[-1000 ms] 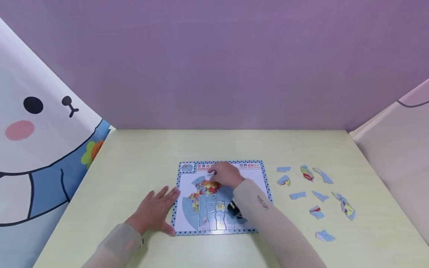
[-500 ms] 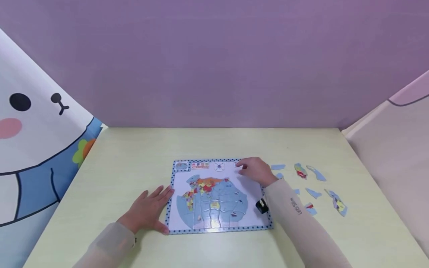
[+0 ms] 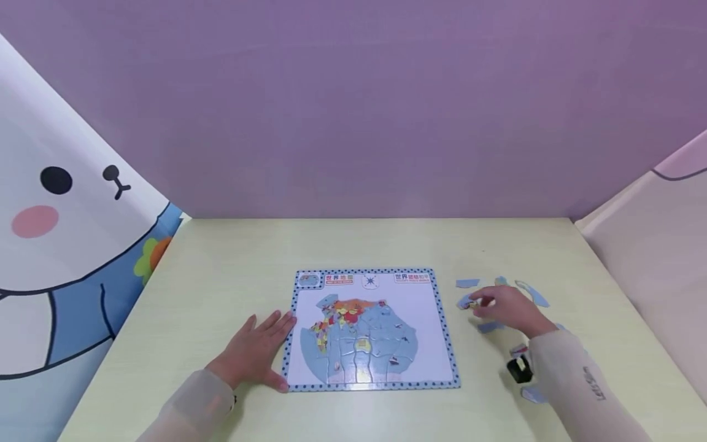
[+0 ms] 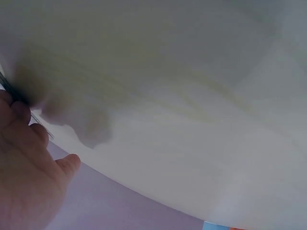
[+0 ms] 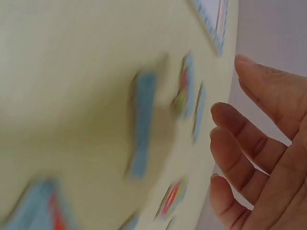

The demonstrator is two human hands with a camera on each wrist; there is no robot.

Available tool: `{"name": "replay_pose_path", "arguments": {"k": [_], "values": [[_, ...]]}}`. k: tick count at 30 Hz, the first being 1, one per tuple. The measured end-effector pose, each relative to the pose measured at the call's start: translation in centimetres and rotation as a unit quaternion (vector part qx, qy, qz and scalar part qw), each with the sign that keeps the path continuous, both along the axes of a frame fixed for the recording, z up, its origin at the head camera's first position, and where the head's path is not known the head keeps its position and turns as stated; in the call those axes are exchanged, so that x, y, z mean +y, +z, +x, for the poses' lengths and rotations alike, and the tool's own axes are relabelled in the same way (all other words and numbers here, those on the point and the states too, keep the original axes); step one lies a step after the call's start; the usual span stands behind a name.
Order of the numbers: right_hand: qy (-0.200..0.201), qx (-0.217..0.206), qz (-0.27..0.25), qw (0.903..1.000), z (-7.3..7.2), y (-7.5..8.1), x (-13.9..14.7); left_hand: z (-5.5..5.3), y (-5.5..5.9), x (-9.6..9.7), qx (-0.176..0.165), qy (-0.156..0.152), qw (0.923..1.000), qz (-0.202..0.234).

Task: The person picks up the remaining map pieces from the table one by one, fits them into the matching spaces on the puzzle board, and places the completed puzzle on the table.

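A world-map jigsaw board (image 3: 433, 344) lies flat on the table, its white tray framed by a blue dotted border. Joined map pieces (image 3: 381, 344) fill the left and middle of its recess. My left hand (image 3: 251, 353) rests with spread fingers on the board's left edge. To the right of the board, my right hand (image 3: 508, 310) hovers over loose puzzle pieces with nothing in its grasp. Its fingertips are close to a small blue-and-yellow jigsaw piece (image 3: 465, 301). In the right wrist view the thumb and bent fingers (image 5: 230, 153) stand apart above a blue strip-shaped piece (image 5: 142, 124).
Several more loose pieces lie on the pale table (image 3: 237, 258), including a blue strip (image 3: 467, 283) and a curved piece (image 3: 534, 293). The right forearm covers some of them. A purple backdrop (image 3: 353, 123) stands behind, and a cartoon-printed cloth (image 3: 72, 258) hangs at the left.
The right hand has moved from the top of the map, across the board, to the loose pieces at the right. The left hand has stayed at the board's edge.
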State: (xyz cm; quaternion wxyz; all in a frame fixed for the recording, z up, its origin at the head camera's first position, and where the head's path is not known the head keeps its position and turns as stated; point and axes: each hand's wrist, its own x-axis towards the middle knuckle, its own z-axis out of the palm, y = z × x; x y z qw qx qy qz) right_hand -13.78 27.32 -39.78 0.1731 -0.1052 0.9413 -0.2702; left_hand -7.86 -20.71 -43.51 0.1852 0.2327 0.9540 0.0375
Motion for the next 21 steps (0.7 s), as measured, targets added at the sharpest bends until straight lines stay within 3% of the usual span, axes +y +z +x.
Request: {"name": "replay_pose_path", "arguments": {"k": [6, 12, 21], "values": [[-0.004, 0.007, 0.037, 0.9993, 1.3, 0.4, 3.2, -0.2, 0.0, 0.1, 0.000, 0.002, 0.9999, -0.010], [-0.014, 0.021, 0.040, 0.9989, 2.5, 0.8, 5.6, -0.1, 0.2, 0.0, -0.012, 0.007, 0.9998, -0.017], [-0.042, 0.010, 0.063, 0.9970, 4.2, 1.5, 8.3, -0.2, 0.1, 0.1, -0.013, 0.005, 0.9996, -0.024]]}}
